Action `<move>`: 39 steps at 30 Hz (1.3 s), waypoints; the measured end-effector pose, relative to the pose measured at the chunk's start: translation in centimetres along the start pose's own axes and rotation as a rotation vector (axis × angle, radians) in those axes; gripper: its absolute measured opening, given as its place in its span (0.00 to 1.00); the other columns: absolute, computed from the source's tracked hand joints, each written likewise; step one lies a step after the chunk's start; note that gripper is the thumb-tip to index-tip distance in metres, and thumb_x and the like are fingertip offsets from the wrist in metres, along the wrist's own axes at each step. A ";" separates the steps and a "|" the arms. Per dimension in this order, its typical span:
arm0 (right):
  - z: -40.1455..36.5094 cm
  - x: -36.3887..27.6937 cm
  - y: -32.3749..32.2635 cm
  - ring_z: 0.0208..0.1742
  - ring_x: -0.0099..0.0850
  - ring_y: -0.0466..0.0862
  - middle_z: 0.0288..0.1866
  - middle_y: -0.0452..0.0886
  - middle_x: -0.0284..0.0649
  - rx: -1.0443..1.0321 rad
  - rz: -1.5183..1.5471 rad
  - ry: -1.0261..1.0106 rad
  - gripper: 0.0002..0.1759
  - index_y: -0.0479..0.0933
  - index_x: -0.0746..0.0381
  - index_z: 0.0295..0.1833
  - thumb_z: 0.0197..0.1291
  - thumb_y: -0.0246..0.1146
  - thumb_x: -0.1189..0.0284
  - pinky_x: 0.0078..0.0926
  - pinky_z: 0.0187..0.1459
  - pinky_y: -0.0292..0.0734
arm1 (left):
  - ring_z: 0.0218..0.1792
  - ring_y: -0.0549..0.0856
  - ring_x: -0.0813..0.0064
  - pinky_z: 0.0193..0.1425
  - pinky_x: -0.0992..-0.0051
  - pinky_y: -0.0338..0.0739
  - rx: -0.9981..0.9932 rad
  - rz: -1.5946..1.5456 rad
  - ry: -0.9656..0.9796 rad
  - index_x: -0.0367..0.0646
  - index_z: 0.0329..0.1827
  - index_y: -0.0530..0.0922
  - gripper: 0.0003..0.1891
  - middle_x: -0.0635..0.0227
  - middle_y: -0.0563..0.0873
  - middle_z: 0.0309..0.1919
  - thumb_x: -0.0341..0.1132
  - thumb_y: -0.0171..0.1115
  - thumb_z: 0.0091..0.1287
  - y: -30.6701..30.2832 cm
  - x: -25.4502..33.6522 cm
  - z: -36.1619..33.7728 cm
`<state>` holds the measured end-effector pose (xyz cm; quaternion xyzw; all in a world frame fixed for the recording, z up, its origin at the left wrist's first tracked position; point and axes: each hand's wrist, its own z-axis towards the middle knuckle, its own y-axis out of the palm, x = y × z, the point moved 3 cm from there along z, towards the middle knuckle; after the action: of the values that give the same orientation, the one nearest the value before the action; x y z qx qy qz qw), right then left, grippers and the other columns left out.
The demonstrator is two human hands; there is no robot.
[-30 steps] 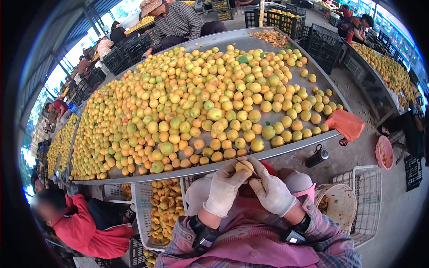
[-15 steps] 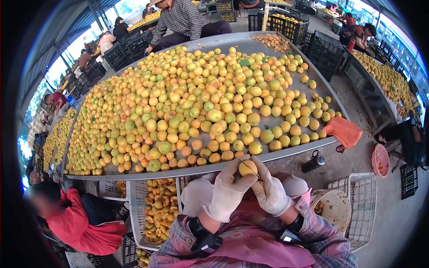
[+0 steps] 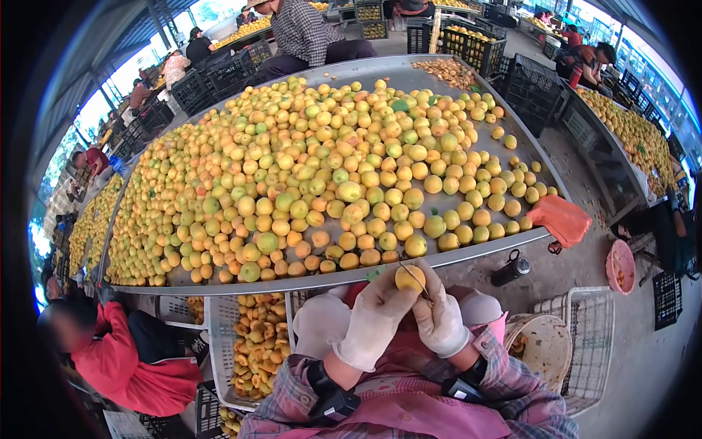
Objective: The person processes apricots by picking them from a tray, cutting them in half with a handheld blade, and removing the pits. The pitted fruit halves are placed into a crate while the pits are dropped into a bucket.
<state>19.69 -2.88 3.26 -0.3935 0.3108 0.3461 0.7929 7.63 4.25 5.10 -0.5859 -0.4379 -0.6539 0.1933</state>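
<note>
Nearest the camera, below the near edge of the metal table (image 3: 351, 277), are two white-gloved hands, close together. The left hand (image 3: 373, 322) has its fingers curled and its thumb bent round a yellow fruit (image 3: 409, 276), gripping it from the side. The right hand (image 3: 441, 323) is part-closed, its thumb and fingers drawn in to pinch a thin dark tool (image 3: 417, 279) that lies across the fruit; its handle end is hidden by the glove. The fruit sits at the table's near edge, right of its middle.

To the left of the hands, just below the table, a pale crate (image 3: 221, 344) holds cut fruit (image 3: 256, 340), and beyond it sits a person in red (image 3: 150, 358). Below the table's right part stand a white bucket (image 3: 556, 351) and, beside it, another pale crate (image 3: 594, 336); a black bottle (image 3: 510, 269) is nearer the table's edge. An orange bag (image 3: 561, 219) hangs at the table's near right corner.

A broad heap of whole fruit (image 3: 292, 175) covers much of the table. Small brown pieces (image 3: 447, 72) lie in its far corner. Across the table is a person in a checked shirt (image 3: 303, 33).
</note>
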 end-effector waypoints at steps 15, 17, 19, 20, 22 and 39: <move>-0.2 -0.2 -0.6 0.39 0.50 0.86 0.52 0.82 0.54 -0.047 0.000 -0.014 0.31 0.58 0.68 0.75 0.71 0.59 0.71 0.37 0.37 0.81 | 0.46 0.82 0.82 0.52 0.78 0.78 0.025 -0.044 -0.082 0.37 0.62 0.76 0.23 0.71 0.84 0.48 0.34 0.70 0.67 -0.1 -0.2 -0.3; 0.1 -0.7 -1.2 0.39 0.50 0.86 0.52 0.82 0.54 -0.101 0.046 0.026 0.30 0.59 0.68 0.74 0.71 0.59 0.72 0.37 0.37 0.81 | 0.48 0.82 0.82 0.53 0.77 0.78 0.044 0.195 -0.082 0.37 0.62 0.76 0.22 0.71 0.84 0.49 0.34 0.70 0.67 -0.3 1.2 -0.5; 0.4 -0.6 -1.4 0.39 0.50 0.86 0.52 0.83 0.54 -0.150 0.085 0.065 0.30 0.60 0.67 0.74 0.71 0.59 0.72 0.38 0.37 0.81 | 0.52 0.79 0.80 0.60 0.79 0.74 -0.033 0.722 0.127 0.35 0.66 0.74 0.26 0.69 0.83 0.51 0.32 0.70 0.66 0.3 2.7 -0.3; 0.5 -0.6 -1.3 0.40 0.51 0.86 0.51 0.83 0.53 -0.117 0.062 0.001 0.29 0.60 0.67 0.73 0.71 0.59 0.71 0.39 0.38 0.81 | 0.52 0.79 0.80 0.60 0.79 0.74 -0.037 0.722 0.124 0.35 0.66 0.74 0.26 0.69 0.83 0.51 0.32 0.70 0.66 0.3 2.2 -0.4; 0.5 -0.8 -1.4 0.40 0.52 0.86 0.50 0.83 0.53 -0.086 0.039 -0.067 0.29 0.61 0.66 0.73 0.71 0.59 0.71 0.40 0.38 0.81 | 0.50 0.82 0.82 0.55 0.79 0.77 -0.010 0.403 0.141 0.38 0.63 0.76 0.22 0.69 0.84 0.50 0.31 0.69 0.67 0.0 1.1 -0.3; 0.4 -0.7 -1.3 0.39 0.54 0.84 0.44 0.83 0.53 -0.116 0.034 0.024 0.31 0.59 0.64 0.74 0.71 0.58 0.65 0.44 0.36 0.80 | 0.43 0.83 0.80 0.48 0.78 0.78 0.066 -0.109 -0.015 0.37 0.62 0.78 0.21 0.71 0.85 0.50 0.30 0.70 0.66 -0.1 -0.9 -0.6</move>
<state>20.45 -3.35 4.54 -0.4378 0.3063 0.3721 0.7590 7.40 3.58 4.30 -0.5594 -0.4917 -0.6444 0.1735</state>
